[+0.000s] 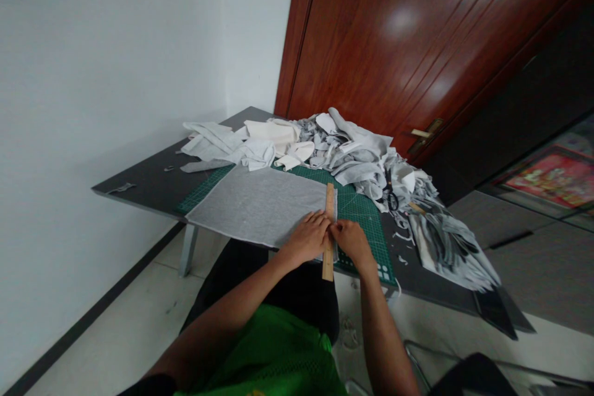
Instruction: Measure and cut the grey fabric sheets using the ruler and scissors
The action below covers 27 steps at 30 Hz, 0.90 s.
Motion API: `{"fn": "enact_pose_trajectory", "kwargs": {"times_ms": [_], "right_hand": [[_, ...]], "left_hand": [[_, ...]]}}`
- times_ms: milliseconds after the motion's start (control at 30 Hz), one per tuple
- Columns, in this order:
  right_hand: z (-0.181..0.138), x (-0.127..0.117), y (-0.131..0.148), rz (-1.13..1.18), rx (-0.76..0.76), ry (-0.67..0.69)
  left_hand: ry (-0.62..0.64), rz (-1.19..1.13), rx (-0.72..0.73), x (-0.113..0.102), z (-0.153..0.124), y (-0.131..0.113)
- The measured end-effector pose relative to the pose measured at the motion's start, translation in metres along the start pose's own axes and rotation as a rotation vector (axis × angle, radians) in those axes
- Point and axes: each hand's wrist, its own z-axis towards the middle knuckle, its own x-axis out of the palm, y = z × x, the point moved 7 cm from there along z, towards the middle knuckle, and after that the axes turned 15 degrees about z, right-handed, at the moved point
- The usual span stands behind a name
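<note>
A piece of grey cloth (260, 198) lies spread over a green cutting mat (364, 216), its near edge hanging to the table's front. Across the cloth's right end runs a wooden ruler (329, 198), its near tip jutting past the table edge. My left hand (309, 236) rests flat on the cloth, fingertips pressing the ruler's left side. Against the ruler's right side, my right hand (351, 239) is closed, with fingers pinched together. Whatever those fingers hold, if anything, is too small or hidden to make out. A thin strip of cloth shows right of the ruler.
Piled grey and white cloth scraps (357, 148) cover the back of the dark table (153, 189). Black scissors (392, 195) lie at the pile's right. Stacked grey cloth pieces (455, 250) sit farther right. A chair (473, 374) stands at lower right; a wall (116, 62) borders the left.
</note>
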Motion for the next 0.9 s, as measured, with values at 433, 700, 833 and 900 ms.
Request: {"fn": "enact_pose_trajectory", "kwargs": {"times_ms": [433, 700, 833, 900], "right_hand": [[-0.037, 0.001, 0.005, -0.012, 0.048, 0.002], [-0.058, 0.0, 0.009, -0.003, 0.071, 0.004], [-0.068, 0.0, 0.011, 0.003, 0.059, 0.026], [-0.072, 0.0, 0.011, 0.004, 0.062, 0.03]], "left_hand": [[-0.006, -0.034, -0.005, 0.001, 0.001, -0.001], [-0.012, -0.02, 0.009, -0.001, 0.001, -0.002], [0.004, -0.029, 0.008, -0.002, 0.001, -0.001], [0.015, -0.032, 0.007, -0.003, 0.001, -0.002]]}}
